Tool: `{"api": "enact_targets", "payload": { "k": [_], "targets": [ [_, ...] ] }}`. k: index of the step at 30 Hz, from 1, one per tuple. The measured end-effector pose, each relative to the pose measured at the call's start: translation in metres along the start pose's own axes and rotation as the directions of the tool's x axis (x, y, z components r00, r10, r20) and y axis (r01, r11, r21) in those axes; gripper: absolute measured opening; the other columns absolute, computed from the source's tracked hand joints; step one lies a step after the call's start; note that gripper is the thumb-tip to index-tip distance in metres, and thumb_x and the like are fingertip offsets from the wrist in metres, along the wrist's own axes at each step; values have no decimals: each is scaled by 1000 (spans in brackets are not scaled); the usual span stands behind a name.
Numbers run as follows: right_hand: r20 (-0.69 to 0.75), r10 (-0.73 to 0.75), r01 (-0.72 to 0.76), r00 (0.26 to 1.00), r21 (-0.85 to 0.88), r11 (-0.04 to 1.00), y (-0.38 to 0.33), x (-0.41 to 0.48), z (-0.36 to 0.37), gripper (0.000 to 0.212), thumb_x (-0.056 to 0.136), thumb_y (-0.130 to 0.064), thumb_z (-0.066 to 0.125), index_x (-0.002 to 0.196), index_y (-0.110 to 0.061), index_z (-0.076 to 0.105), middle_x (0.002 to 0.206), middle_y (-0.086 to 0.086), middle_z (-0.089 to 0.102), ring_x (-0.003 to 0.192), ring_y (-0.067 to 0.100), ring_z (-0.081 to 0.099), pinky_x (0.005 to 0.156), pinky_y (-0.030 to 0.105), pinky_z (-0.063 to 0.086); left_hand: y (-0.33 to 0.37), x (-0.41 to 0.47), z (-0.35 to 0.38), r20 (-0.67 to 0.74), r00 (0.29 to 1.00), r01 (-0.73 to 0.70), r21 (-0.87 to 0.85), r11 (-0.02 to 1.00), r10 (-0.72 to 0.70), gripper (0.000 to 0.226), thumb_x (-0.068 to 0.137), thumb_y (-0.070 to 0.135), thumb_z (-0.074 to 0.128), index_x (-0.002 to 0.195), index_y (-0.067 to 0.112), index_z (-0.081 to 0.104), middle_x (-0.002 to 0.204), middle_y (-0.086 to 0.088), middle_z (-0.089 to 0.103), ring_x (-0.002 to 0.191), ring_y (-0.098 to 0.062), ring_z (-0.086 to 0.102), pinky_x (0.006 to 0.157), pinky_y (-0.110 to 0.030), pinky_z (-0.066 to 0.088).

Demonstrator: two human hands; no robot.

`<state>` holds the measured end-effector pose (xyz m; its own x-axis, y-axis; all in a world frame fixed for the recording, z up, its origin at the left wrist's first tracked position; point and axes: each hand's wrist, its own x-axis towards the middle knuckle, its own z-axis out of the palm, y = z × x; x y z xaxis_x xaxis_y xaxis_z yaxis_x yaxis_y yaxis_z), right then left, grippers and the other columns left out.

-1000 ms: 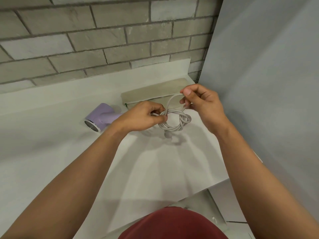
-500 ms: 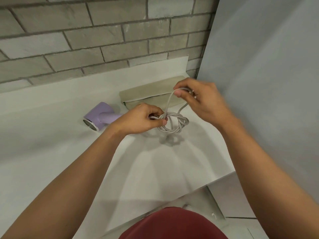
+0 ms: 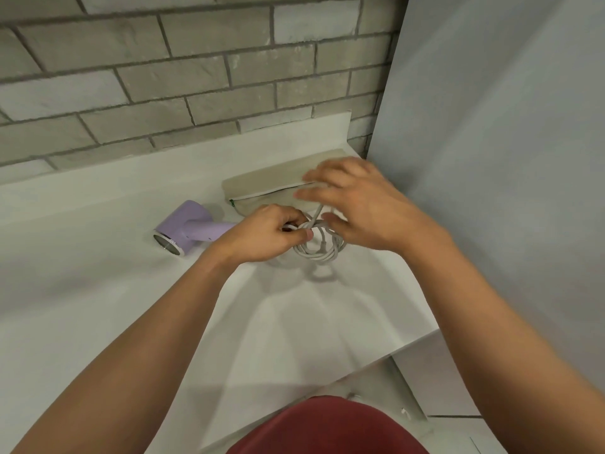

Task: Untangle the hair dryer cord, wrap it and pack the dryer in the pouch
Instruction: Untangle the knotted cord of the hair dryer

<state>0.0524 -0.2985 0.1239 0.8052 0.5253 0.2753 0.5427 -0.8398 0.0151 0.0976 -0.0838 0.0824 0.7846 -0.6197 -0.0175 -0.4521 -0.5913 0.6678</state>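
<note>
Since half a second ago, our right hand [image 3: 366,208] has come down from where it held a strand of cord raised near the pouch, and it now hovers low over the coil with its fingers spread and blurred by motion. One strand of the pale grey hair dryer cord [image 3: 319,249] rises from the coil to the underside of that hand, but we cannot tell whether the fingers grip it or merely brush it. Our left hand [image 3: 265,235] has kept its place: its fingers are curled tight, pinching the bundled loops at the left side of the coil between thumb and forefinger. The coil itself hangs from that pinch just above the white countertop [image 3: 114,306], casting a ring-shaped shadow beneath it. Left of our left hand, the lilac hair dryer [image 3: 190,229] lies on its side on the counter, its silver-rimmed nozzle pointing toward the lower left and its handle reaching toward our left wrist. Behind both hands, the flat beige fabric pouch [image 3: 271,181] rests against the counter's raised back edge, its white zipper line facing us, partly hidden by our right hand. A grey brick wall [image 3: 196,77] stands behind the counter, and a plain grey panel [image 3: 507,158] closes the right side.
</note>
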Motion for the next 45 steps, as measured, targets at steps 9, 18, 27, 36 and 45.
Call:
{"api": "enact_targets", "payload": {
  "k": [9, 18, 27, 36, 45],
  "targets": [
    [-139, 166, -80, 976, 479, 874, 10, -3, -3, 19, 100, -35, 67, 109, -23, 79, 95, -8, 69, 91, 11, 65, 84, 33, 54, -2, -8, -17, 46, 999, 19, -186, 982, -10, 3, 94, 33, 74, 92, 35, 75, 88, 2, 75, 75, -8, 60, 73, -25, 44],
    [-180, 603, -154, 777, 875, 459, 15, -14, -16, 7, 103, -24, 65, 101, -27, 71, 83, -6, 70, 82, 11, 68, 89, 50, 58, -6, -14, -12, 168, 985, 78, -265, 961, -33, 8, 97, 27, 69, 91, 26, 73, 87, -1, 72, 82, -9, 61, 86, -38, 48],
    [-38, 716, -292, 697, 898, 330, 5, -26, 13, 14, 108, -28, 56, 107, -22, 69, 93, -4, 77, 89, 13, 69, 80, 43, 63, -2, -24, -5, 142, 990, 56, -229, 972, -24, 18, 89, 42, 69, 95, 25, 70, 72, 9, 60, 66, -10, 50, 69, -32, 41],
    [-21, 606, -583, 795, 252, 773, 1, -40, 35, 42, 98, -16, 63, 140, -18, 61, 145, 3, 59, 125, 34, 55, 94, 45, 54, -7, -39, 5, 36, 998, -51, 47, 998, 49, 28, 96, 51, 65, 79, 30, 61, 50, 11, 50, 49, -8, 46, 53, -25, 33],
    [66, -45, 37, 997, 107, 994, -44, -14, 18, 24, 98, -34, 68, 120, -28, 76, 104, -9, 70, 100, 21, 54, 71, 29, 41, -19, -58, 13, -138, 990, 28, -6, 1000, -29, 29, 88, 55, 73, 83, 27, 65, 58, 15, 57, 57, -3, 52, 51, -20, 31]
  ]
}}
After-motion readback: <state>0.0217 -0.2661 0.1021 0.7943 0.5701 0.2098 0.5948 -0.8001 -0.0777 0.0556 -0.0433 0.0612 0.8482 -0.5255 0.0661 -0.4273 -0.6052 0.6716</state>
